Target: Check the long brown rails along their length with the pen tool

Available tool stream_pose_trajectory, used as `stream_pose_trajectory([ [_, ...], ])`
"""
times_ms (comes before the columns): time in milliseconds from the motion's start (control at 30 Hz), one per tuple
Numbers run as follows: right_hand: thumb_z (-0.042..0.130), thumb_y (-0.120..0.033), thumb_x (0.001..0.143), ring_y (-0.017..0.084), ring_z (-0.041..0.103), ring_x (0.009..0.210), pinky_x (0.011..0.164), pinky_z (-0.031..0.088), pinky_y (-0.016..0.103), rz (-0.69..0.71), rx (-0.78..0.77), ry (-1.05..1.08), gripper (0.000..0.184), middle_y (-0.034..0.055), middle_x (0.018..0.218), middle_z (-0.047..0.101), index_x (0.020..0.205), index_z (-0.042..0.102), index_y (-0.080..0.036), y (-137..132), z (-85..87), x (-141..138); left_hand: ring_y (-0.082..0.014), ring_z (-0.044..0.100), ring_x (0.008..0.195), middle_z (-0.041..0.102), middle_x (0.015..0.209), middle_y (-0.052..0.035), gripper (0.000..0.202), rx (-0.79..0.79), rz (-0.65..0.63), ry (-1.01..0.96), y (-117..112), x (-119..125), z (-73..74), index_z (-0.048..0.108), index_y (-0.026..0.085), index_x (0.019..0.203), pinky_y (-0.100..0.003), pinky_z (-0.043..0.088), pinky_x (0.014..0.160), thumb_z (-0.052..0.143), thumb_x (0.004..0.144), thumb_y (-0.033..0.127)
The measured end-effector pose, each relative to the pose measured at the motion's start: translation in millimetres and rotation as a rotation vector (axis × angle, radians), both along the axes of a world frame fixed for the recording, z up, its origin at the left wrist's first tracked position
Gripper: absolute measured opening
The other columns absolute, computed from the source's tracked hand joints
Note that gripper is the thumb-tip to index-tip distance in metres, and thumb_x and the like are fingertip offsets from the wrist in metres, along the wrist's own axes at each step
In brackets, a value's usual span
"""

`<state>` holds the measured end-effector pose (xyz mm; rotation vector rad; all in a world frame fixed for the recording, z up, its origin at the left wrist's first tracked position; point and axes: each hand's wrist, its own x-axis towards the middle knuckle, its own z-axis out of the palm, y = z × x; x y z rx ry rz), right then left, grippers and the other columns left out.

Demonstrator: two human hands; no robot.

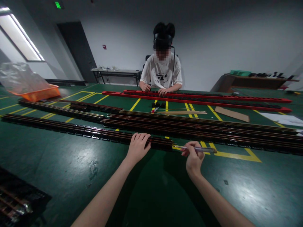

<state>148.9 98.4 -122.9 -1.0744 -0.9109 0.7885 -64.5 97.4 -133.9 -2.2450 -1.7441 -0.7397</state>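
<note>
My left hand (139,146) lies over a long black rail with copper-coloured lines (94,131), close to its right end. Its fingers curl over the top of the rail and the thumb points right. In my right hand (194,157) is a slim screwdriver (205,150) with a see-through handle, gripped like a pen. Its thin metal shaft points left at the rail's right end; whether the tip touches cannot be made out. Just beyond both hands runs a bundle of similar black rails (213,134).
Across the green table (151,189) with yellow tape sits another person (163,69), hands at red rails (201,103). An orange basket (40,93) with a plastic bag stands left. Cardboard (233,114) and white paper (281,119) lie right. More rails (19,195) are at the lower left.
</note>
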Motion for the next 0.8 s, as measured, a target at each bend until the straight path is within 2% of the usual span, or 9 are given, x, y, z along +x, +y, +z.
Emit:
stream_pose_trajectory([
  [200, 0.055, -0.021, 0.069, 0.011, 0.050, 0.036, 0.036, 0.036, 0.020, -0.067, 0.032, 0.033, 0.005, -0.0056, 0.045, 0.054, 0.066, 0.052, -0.019, 3, -2.0, 3, -0.0228, 0.054, 0.104, 0.063, 0.109, -0.0061, 0.027, -0.001, -0.002, -0.004, 0, 0, -0.1, 0.056, 0.020, 0.109, -0.044, 0.033, 0.100, 0.046, 0.085, 0.025],
  [333, 0.054, -0.024, 0.074, 0.010, 0.049, 0.038, 0.039, 0.036, 0.022, -0.047, 0.120, -0.057, 0.008, -0.0038, 0.055, 0.058, 0.069, 0.051, -0.019, 2, -0.9, 3, -0.0230, 0.054, 0.104, 0.063, 0.110, -0.0066, 0.029, -0.008, -0.008, -0.011, 0, 0, 0.9, 0.055, 0.019, 0.111, -0.045, 0.032, 0.101, 0.047, 0.084, 0.026],
  [500, 0.047, -0.033, 0.086, 0.014, 0.055, 0.058, 0.056, 0.044, 0.028, 0.020, 0.192, -0.409, 0.016, 0.0023, 0.079, 0.064, 0.085, 0.056, -0.020, -1, 0.3, 0, -0.0234, 0.054, 0.105, 0.062, 0.109, -0.0074, 0.031, 0.013, -0.006, -0.031, -1, 0, 0.9, 0.056, 0.020, 0.111, -0.046, 0.031, 0.102, 0.049, 0.082, 0.029],
  [600, 0.043, -0.033, 0.090, 0.017, 0.059, 0.067, 0.063, 0.046, 0.031, 0.090, 0.266, -0.598, 0.019, 0.0045, 0.087, 0.067, 0.095, 0.057, -0.021, -2, -0.8, -4, -0.0246, 0.053, 0.106, 0.062, 0.110, -0.0087, 0.032, 0.039, 0.044, -0.043, 0, -1, 0.4, 0.056, 0.019, 0.111, -0.048, 0.029, 0.103, 0.048, 0.083, 0.033],
  [700, 0.043, -0.026, 0.090, 0.021, 0.060, 0.074, 0.068, 0.044, 0.036, 0.102, 0.376, -0.853, 0.015, 0.0063, 0.090, 0.068, 0.091, 0.057, -0.022, 0, -3.5, -8, -0.0261, 0.053, 0.105, 0.062, 0.108, -0.0101, 0.034, 0.047, 0.073, -0.031, 0, -2, -0.7, 0.058, 0.018, 0.109, -0.049, 0.032, 0.102, 0.048, 0.082, 0.035],
  [800, 0.045, -0.019, 0.088, 0.024, 0.059, 0.088, 0.078, 0.042, 0.041, 0.127, 0.421, -1.120, 0.010, 0.0101, 0.107, 0.066, 0.084, 0.054, -0.021, 3, -8.0, -13, -0.0266, 0.053, 0.104, 0.062, 0.108, -0.0104, 0.034, 0.056, 0.075, -0.012, 1, -2, -2.0, 0.058, 0.018, 0.109, -0.049, 0.034, 0.100, 0.049, 0.081, 0.035],
])
